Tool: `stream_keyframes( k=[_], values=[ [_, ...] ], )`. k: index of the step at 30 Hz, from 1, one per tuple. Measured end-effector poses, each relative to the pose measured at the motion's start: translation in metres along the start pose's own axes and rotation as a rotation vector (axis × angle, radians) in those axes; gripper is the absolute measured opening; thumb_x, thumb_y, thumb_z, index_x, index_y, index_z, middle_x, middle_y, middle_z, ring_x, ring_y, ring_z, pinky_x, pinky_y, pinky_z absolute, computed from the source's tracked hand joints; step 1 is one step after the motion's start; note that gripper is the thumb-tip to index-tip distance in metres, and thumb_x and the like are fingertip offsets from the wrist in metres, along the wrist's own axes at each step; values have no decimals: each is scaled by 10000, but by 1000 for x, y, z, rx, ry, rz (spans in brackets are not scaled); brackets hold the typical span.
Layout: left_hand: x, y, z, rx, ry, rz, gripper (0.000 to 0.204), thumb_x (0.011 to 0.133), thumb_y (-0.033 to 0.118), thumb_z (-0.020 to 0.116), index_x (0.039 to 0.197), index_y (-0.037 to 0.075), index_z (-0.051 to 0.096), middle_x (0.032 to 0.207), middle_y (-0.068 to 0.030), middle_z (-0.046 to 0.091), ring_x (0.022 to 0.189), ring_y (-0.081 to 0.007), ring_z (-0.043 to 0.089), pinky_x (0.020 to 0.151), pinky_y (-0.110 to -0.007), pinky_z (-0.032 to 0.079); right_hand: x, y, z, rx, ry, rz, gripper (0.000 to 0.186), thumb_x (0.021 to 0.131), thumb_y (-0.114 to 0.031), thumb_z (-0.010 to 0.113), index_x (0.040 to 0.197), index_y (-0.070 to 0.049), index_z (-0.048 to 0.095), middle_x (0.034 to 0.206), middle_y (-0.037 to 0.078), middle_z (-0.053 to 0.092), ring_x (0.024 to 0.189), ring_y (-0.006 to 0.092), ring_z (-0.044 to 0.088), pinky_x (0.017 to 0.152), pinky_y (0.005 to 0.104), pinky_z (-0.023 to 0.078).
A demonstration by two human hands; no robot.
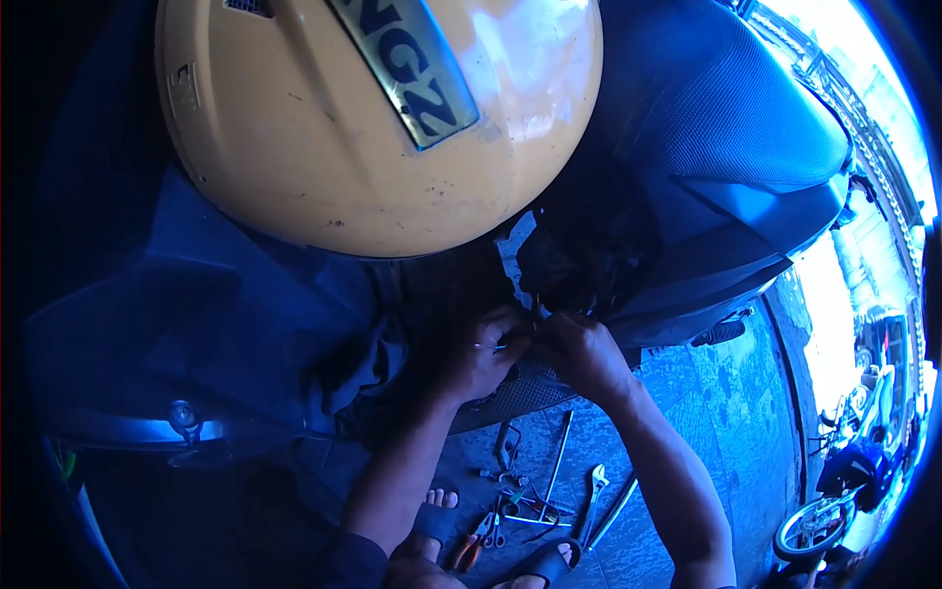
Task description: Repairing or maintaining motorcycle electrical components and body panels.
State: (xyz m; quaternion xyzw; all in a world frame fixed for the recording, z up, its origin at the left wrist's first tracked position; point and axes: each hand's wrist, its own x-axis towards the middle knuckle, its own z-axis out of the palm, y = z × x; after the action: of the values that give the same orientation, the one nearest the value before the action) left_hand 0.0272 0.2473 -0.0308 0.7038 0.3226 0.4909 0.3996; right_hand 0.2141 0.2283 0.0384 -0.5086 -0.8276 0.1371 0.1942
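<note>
Both hands meet in the dark opening of a scooter's body [559,255], below a yellow helmet [363,167] resting on the scooter. My left hand [481,358] has its fingers closed around something small and thin, light in colour, too small to name. My right hand [584,358] is beside it, fingers curled and pressed near the left fingertips; what they hold is hidden in shadow. The textured dark seat [746,108] is at the upper right, and dark front panels [177,324] fill the left.
On the tiled floor [716,412] below lie an adjustable wrench [595,491], a T-handle tool [561,442], orange-handled pliers [471,550] and several small metal tools, close to my sandalled feet [545,560]. Another two-wheeler [814,520] stands at the far right by a bright doorway.
</note>
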Motion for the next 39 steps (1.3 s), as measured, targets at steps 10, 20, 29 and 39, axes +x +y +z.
stream_keyframes(
  k=[10,20,29,39],
  values=[
    [-2,5,-11,-81,-98,-48,151,887,1,626,1024,11,690,1047,-121,681,1000,-261,686,873,-355,536,3,-4,2,-8,18,68,158,834,-154,747,902,-28,679,818,173,678,776,396,688,666,465,541],
    [-8,3,-8,-143,-60,-131,628,843,-71,657,1400,54,396,1204,-136,632,1139,-237,643,985,-379,511,5,-10,17,-171,11,175,251,815,-203,749,1018,-80,666,881,139,687,847,375,697,713,474,561],
    [-10,4,-8,-75,-32,-137,742,827,-35,690,1475,73,344,1240,-138,619,1183,-250,617,1020,-390,489,5,-11,31,-139,197,-85,242,773,-161,769,941,-77,616,898,120,633,824,360,686,693,452,570],
    [-16,9,-2,37,137,-181,318,796,-52,664,1092,18,571,1097,-154,644,1039,-291,663,911,-386,524,0,-4,40,-22,252,-30,199,790,-99,689,890,-37,528,907,163,600,833,409,659,699,487,554]
  ],
)
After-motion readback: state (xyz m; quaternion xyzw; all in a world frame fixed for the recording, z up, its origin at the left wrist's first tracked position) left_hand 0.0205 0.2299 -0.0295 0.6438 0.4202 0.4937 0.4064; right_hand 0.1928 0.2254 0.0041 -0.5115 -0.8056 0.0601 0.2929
